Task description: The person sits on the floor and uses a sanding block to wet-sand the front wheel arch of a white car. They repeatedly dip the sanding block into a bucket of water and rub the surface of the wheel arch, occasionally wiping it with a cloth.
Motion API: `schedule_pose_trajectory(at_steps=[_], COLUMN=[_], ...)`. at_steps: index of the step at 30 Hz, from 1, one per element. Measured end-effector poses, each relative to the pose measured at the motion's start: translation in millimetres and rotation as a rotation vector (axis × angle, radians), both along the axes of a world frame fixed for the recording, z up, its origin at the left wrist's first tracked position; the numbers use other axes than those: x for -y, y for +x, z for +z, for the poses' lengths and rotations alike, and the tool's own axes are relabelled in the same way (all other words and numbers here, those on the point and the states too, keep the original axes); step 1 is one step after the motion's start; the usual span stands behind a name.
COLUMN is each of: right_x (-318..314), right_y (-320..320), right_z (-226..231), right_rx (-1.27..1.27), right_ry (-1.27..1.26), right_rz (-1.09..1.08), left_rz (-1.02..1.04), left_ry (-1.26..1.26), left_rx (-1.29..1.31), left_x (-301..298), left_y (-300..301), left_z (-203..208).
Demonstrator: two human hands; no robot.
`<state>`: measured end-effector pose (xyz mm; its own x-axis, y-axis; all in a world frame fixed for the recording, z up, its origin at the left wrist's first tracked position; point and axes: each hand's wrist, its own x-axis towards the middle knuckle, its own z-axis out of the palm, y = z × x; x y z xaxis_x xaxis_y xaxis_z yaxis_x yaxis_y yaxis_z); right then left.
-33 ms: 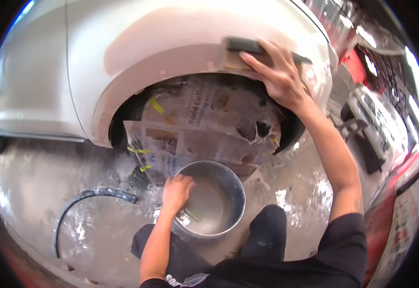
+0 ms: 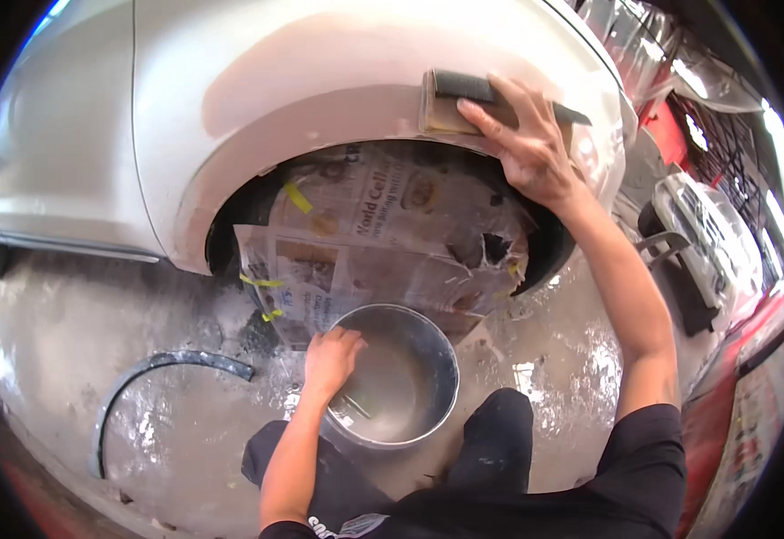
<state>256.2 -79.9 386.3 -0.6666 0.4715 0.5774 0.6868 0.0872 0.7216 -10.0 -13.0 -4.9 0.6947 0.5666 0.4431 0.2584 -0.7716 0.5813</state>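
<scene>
My right hand [image 2: 540, 153] grips a long sanding block [image 2: 468, 85] with a dark top and tan sides, fingers spread over it. The block lies against the white car fender [image 2: 311, 40], just above the wheel arch, where a dull pinkish-beige patch [image 2: 320, 112] follows the curve. Below, my left hand [image 2: 331, 359] is closed over the left rim of a round metal bucket [image 2: 453, 382]; its thumb is hidden. Cloudy water and a small thin greenish piece [image 2: 358, 407] show inside the bucket.
Newspaper [image 2: 365, 260] held with yellow tape covers the wheel opening, torn at its right. A curved dark trim strip [image 2: 127, 382] lies on the wet floor [image 2: 203, 431] at left. At right stands a plastic-wrapped car part [image 2: 702, 242]. My knees flank the bucket.
The sanding block and my right hand have shifted very slightly on the fender, and the block looks sharper now. The whole view has moved a little. My left hand stays at the bucket rim.
</scene>
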Motion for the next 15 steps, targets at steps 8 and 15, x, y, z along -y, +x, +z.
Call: schedule_pose_trajectory(at_steps=[8, 15], right_x=[-69, -96], right_y=[-46, -81], right_z=[44, 55], right_rx=[-0.035, -0.193], right_ry=[0.015, -0.257], right_rz=[0.026, -0.020], left_rz=[-0.019, -0.021], left_ry=[0.101, -0.080], left_rx=[-0.038, 0.002], left_x=[8, 6], left_y=[-11, 1], left_z=[-6, 0])
